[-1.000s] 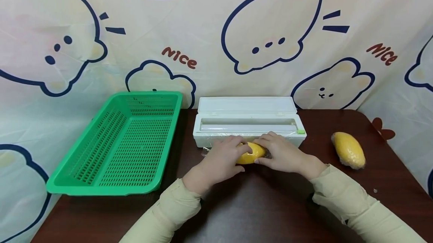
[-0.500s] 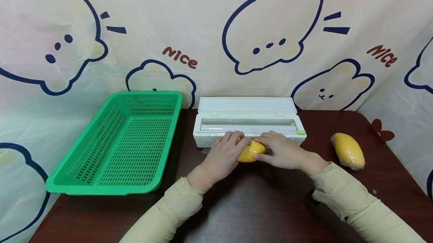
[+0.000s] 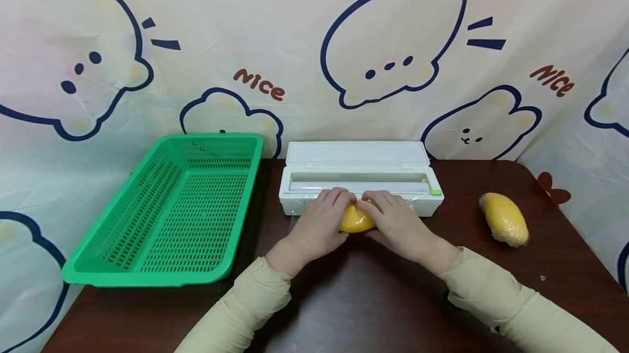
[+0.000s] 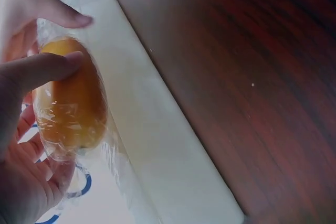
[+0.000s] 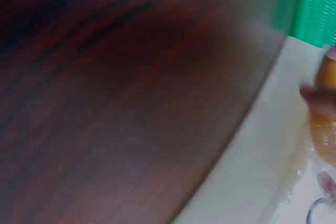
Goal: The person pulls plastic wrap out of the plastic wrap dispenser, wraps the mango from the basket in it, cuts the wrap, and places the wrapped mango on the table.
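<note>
A yellow mango (image 3: 356, 219) in clear plastic wrap is held between both hands at the front of a white cling film box (image 3: 295, 205). My left hand (image 3: 316, 227) grips its left end; in the left wrist view the thumb (image 4: 58, 69) lies across the wrapped fruit. From the other side my right hand (image 3: 400, 227) holds the right end, fingers bent over it. Loose cling film (image 4: 113, 150) trails beside the mango. The box lid (image 3: 357, 154) stands raised, showing the film roll (image 3: 358, 185) inside. The right wrist view is blurred and catches only part of the mango (image 5: 325, 135).
A second wrapped mango (image 3: 505, 219) lies on the right of the dark wooden table (image 3: 354, 298). At the left stands a green plastic basket (image 3: 196, 222). A patterned cloth (image 3: 304, 42) hangs behind the table, close to the box.
The mango has shifted slightly left and turned in the hands. My right hand has moved left and closer to the left one, its fingers now further over the fruit.
</note>
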Motion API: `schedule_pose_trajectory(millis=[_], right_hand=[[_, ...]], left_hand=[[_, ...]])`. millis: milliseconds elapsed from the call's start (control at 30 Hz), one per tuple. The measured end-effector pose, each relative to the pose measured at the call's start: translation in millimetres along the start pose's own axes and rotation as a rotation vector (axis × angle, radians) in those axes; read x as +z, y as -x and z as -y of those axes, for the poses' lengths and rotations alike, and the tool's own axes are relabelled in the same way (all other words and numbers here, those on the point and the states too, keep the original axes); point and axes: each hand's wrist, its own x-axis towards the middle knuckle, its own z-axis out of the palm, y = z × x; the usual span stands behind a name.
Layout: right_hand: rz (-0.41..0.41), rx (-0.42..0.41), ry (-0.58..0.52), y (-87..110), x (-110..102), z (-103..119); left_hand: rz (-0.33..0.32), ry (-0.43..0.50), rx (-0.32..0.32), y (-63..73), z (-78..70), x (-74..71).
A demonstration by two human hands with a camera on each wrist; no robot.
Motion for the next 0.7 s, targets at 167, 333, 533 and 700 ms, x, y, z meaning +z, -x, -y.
schedule_pose_trajectory(millis=[167,333,533,700], right_hand=[[-0.035,0.013,-0.030,3.1,6.3,-1.3],[-0.037,0.019,-0.048,3.5,5.2,-2.3],[-0.039,0.042,-0.051,3.8,4.3,-2.7],[-0.045,0.057,-0.067,3.2,4.7,-4.5]], left_hand=[[-0.004,0.021,0.002,1.6,1.5,0.9],[-0.039,-0.009,0.014,4.8,2.4,2.0],[-0.103,-0.104,0.023,7.2,4.8,2.1],[-0.078,-0.091,0.004,9.4,9.4,0.3]])
